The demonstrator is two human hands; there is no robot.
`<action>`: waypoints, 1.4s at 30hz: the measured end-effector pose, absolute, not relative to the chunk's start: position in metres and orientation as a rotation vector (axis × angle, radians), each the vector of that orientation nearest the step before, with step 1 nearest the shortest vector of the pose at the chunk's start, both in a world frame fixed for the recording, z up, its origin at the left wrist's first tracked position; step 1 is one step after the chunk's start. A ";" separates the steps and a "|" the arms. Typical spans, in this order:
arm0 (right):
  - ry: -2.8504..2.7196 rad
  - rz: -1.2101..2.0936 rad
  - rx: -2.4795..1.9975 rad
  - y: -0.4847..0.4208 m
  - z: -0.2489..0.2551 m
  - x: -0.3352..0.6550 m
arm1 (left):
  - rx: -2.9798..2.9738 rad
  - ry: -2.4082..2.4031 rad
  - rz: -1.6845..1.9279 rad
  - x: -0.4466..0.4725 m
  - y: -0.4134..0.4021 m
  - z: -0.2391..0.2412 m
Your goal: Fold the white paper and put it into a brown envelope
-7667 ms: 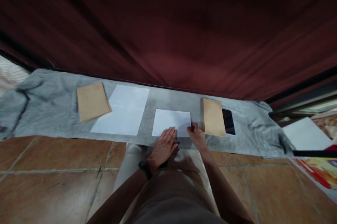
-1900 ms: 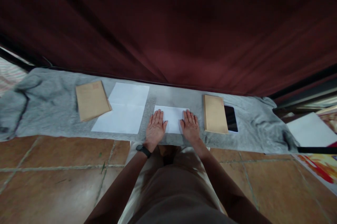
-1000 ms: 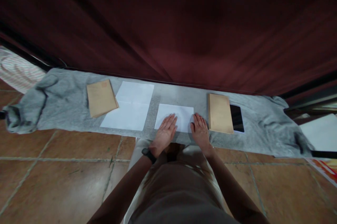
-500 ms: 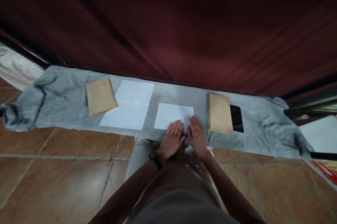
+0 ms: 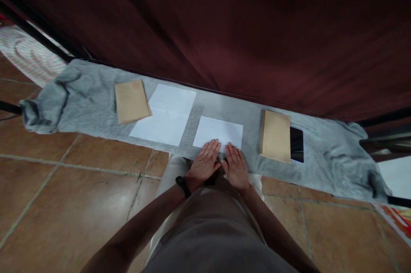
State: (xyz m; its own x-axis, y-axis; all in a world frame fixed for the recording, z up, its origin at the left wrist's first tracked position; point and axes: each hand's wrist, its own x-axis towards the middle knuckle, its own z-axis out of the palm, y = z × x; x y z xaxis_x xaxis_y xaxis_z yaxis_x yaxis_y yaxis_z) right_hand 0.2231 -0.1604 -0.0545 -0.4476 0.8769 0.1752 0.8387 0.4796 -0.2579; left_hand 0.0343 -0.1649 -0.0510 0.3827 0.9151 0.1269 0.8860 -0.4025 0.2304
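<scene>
A white sheet of paper (image 5: 218, 132), smaller than the one to its left and perhaps folded, lies flat on a grey cloth (image 5: 244, 106). Along its near edge my left hand (image 5: 204, 162) rests palm down, fingers stretched over the paper. Beside it my right hand (image 5: 236, 166) also lies flat, its fingertips on the near right part of the sheet. Neither hand grips anything. To the left is a larger white sheet (image 5: 167, 114) with a faint crease across it. One of its sides is partly covered by brown envelopes (image 5: 131, 102).
At the right, a stack of brown envelopes (image 5: 275, 136) partly covers a dark phone or tablet (image 5: 297, 144). A dark red curtain (image 5: 205, 29) hangs along the far edge of the cloth. Brown floor tiles (image 5: 80, 191) show in front. More white paper (image 5: 398, 174) lies at the far right.
The view has tilted and shifted slightly. My right hand has slid left along the paper's near edge, and both hands remain flat.
</scene>
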 end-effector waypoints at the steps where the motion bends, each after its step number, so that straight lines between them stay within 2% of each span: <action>1: -2.449 0.176 -1.461 -0.161 -0.056 0.226 | 2.506 1.641 0.341 0.031 -0.166 -0.050; 9: -2.459 0.110 -1.417 -0.167 -0.062 0.246 | 2.512 1.630 0.239 0.008 -0.171 -0.040; 26: -2.389 0.146 -1.409 -0.167 -0.060 0.260 | 2.508 1.708 0.333 -0.027 -0.181 -0.036; 32: -2.320 0.146 -1.499 -0.135 -0.050 0.233 | 2.557 1.681 0.488 0.003 -0.131 -0.032; 37: -2.316 0.119 -1.590 -0.108 -0.048 0.207 | 2.537 1.637 0.469 0.029 -0.074 -0.040; 42: -2.304 0.035 -1.649 -0.105 -0.054 0.203 | 2.498 1.718 0.487 0.020 -0.059 -0.049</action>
